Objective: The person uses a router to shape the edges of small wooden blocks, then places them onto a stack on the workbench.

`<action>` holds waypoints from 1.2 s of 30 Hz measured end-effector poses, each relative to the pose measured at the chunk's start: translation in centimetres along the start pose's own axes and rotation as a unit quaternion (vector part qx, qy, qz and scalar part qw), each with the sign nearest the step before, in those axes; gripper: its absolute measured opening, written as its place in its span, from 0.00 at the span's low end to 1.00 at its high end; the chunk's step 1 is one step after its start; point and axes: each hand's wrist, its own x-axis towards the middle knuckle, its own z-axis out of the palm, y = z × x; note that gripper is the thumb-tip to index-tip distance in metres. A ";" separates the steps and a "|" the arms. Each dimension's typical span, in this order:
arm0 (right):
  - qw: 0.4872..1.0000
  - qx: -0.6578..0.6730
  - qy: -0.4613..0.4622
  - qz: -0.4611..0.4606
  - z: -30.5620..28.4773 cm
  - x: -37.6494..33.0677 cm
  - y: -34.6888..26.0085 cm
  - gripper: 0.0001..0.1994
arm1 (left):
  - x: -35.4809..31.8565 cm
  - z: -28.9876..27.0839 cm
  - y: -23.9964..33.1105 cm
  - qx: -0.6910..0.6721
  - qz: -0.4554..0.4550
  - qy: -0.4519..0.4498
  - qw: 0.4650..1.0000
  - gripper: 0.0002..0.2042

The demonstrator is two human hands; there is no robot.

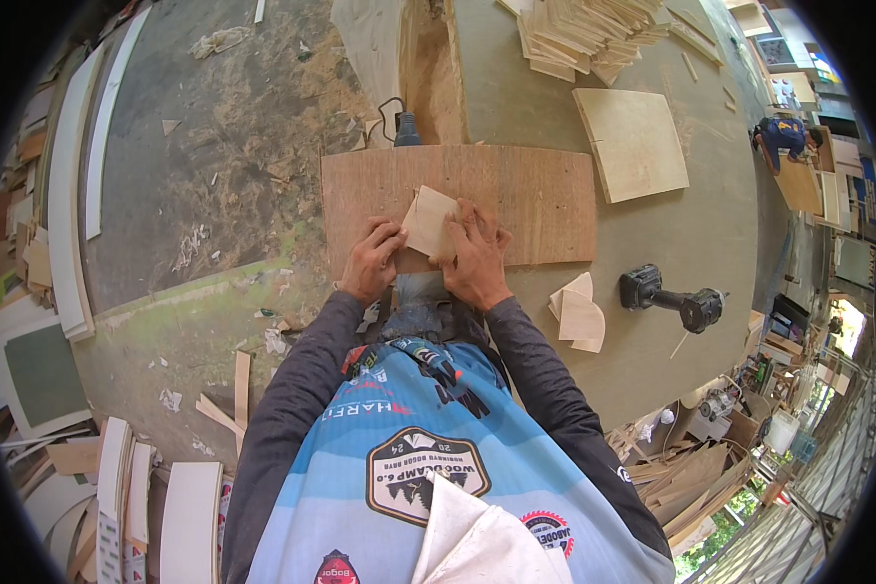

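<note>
My left hand pinches the left edge of a small pale plywood piece. On its right edge the fingers of my right hand are closed. An offset line along its left side hints at a second piece beneath; I cannot tell for sure. Both hands are over the near edge of a wide brown board. A dark blue tool end with a black cord pokes out past the board's far edge. Several fan-shaped pale pieces lie against my shirt at the bottom.
To the right are rounded plywood pieces and a black cordless drill. A square plywood panel lies farther off, near a pile of thin plywood. Debris covers the left surface. Another person bends over a board at far right.
</note>
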 end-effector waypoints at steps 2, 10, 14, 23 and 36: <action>1.000 0.004 0.003 0.001 0.0 0.0 -0.1 0.36 | 0.1 -0.1 0.0 -0.002 0.002 0.000 1.000 0.17; 1.000 0.004 0.007 -0.004 0.1 0.0 -0.1 0.36 | 0.3 -0.1 0.2 -0.004 -0.007 0.012 1.000 0.12; 1.000 0.004 0.008 -0.007 0.1 0.0 0.1 0.36 | 0.5 0.0 0.2 -0.010 -0.004 0.017 1.000 0.12; 0.998 0.024 -0.014 -0.051 0.2 -0.1 2.4 0.33 | 0.5 -0.1 0.0 -0.021 0.003 0.006 1.000 0.12; 0.987 0.013 -0.067 -0.143 0.1 1.0 6.9 0.37 | 0.7 -0.4 0.3 0.001 0.008 -0.008 1.000 0.12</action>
